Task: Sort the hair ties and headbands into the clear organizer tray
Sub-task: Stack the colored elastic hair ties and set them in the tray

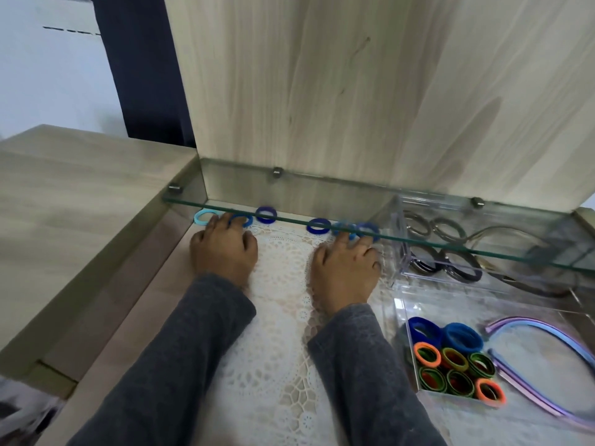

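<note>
Left hand (225, 252), right hand (346, 268) mid-frame, fingertips on row of blue hair ties (318, 226) (pinch: cannot tell). Rake them clear of the glass shelf (289, 188), then into the tray (404, 317) lower right.

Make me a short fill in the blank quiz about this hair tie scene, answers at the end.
The loose hair ties by the left hand and right hand are all shades of ____.
They lie beneath a ____ shelf.
The headbands sit in the clear tray on the person's ____ side.
Missing words: blue, glass, right.
</note>
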`<state>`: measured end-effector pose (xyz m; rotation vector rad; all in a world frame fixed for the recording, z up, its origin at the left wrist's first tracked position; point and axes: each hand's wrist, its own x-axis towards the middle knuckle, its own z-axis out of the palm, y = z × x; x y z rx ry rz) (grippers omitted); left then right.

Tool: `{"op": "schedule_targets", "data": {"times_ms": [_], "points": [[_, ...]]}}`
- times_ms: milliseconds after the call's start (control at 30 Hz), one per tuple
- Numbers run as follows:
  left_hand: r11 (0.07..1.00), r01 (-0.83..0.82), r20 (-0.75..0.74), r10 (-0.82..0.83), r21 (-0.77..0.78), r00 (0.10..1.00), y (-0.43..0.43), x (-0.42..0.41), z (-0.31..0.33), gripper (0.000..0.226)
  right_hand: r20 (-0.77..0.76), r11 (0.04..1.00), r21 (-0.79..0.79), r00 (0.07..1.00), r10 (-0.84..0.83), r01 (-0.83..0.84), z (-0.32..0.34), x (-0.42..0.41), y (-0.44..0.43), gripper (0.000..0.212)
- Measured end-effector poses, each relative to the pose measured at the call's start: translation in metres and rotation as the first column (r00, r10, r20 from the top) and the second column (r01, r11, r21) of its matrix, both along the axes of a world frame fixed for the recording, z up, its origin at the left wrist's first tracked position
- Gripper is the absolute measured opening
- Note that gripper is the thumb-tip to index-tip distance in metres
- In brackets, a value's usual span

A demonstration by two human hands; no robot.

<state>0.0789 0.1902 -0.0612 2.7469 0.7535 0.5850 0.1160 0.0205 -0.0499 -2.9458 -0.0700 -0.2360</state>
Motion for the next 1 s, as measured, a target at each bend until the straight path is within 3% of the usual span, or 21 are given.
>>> {"op": "schedule_targets", "data": {"times_ms": [133,300,633,800,900,1000], "points": [[0.998,0.052,0.181,-0.06,0.047,0.982,0.001,-0.004,-0.004,0.025,0.063,0.994,0.11,0.998,-0.019,0.012,0.003,0.003,-0.002,0.04],[0.982,0.178,0.294,-0.191,0.068,0.937,0.002,-0.013,-0.01,0.013,0.131,0.982,0.189,0.991,-0.003,-0.022,-0.002,0.001,-0.005,0.029],[0.939,0.342,0.203,-0.34,0.026,0.918,-0.037,-0.037,-0.01,0.016,0.229,0.933,0.337,0.972,0.047,-0.124,-0.009,-0.008,-0.011,0.019],[0.926,0.377,0.213,-0.366,-0.013,0.906,-0.047,-0.045,-0.011,0.021,0.317,0.864,0.404,0.932,0.175,-0.3,-0.014,-0.023,-0.011,0.011],[0.946,0.325,0.25,-0.315,0.002,0.916,-0.044,-0.048,-0.007,0.018,0.354,0.845,0.363,0.897,0.266,-0.393,-0.013,-0.029,-0.01,0.011],[0.986,0.164,0.215,-0.157,-0.018,0.964,-0.037,-0.05,-0.006,0.027,0.373,0.836,0.296,0.862,0.344,-0.462,-0.012,-0.036,-0.008,0.011]]}}
